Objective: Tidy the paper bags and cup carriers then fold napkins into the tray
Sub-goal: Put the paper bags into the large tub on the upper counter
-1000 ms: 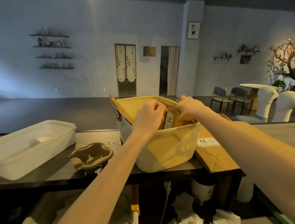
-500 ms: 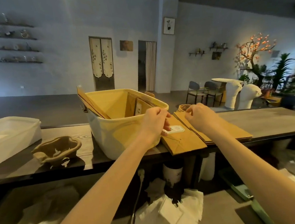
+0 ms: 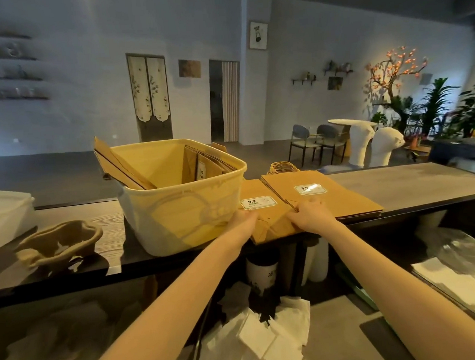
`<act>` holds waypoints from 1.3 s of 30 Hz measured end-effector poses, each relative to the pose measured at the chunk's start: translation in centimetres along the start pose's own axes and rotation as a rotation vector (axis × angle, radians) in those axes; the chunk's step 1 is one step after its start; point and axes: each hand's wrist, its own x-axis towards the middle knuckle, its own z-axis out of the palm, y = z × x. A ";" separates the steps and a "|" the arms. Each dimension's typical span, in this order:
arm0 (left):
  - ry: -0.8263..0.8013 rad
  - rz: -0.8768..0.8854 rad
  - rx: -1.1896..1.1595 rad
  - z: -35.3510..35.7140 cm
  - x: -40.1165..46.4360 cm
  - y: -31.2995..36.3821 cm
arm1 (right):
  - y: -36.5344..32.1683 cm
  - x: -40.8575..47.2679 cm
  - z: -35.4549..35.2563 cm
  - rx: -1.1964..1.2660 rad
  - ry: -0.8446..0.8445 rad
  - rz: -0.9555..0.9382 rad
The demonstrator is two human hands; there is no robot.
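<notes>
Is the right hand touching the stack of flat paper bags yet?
Touching. The head view shows the right hand with its fingers resting on the near edge of the stack of flat paper bags on the counter.

"9.9" is printed in dark digits on a white label [image 3: 258,203] stuck to the flat paper bag [image 3: 265,223] lying just right of the yellow bin [image 3: 182,209]. Smaller print beneath the digits cannot be read. A second white label [image 3: 310,189], on the bag stack [image 3: 343,197] farther right of the bin, is washed out by glare.
</notes>
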 end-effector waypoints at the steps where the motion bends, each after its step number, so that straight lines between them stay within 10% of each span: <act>1: -0.008 -0.013 -0.023 0.0 0.0 0.2 | -0.2 -0.1 0.0 0.001 -0.008 0.006; 15: 0.013 -0.055 -0.294 0.1 1.8 0.5 | -0.7 0.6 -0.4 0.627 -0.020 0.151; 23: -0.013 -0.153 -0.620 -0.3 -0.2 1.5 | 0.3 -2.1 -2.2 0.484 0.188 0.097; 34: 0.137 0.314 -0.039 -1.9 -4.0 4.9 | -1.6 -8.3 -6.3 0.255 0.660 -0.252; 39: 0.289 0.573 0.320 -4.5 -6.0 6.4 | -3.9 -9.1 -8.0 0.093 0.628 -0.510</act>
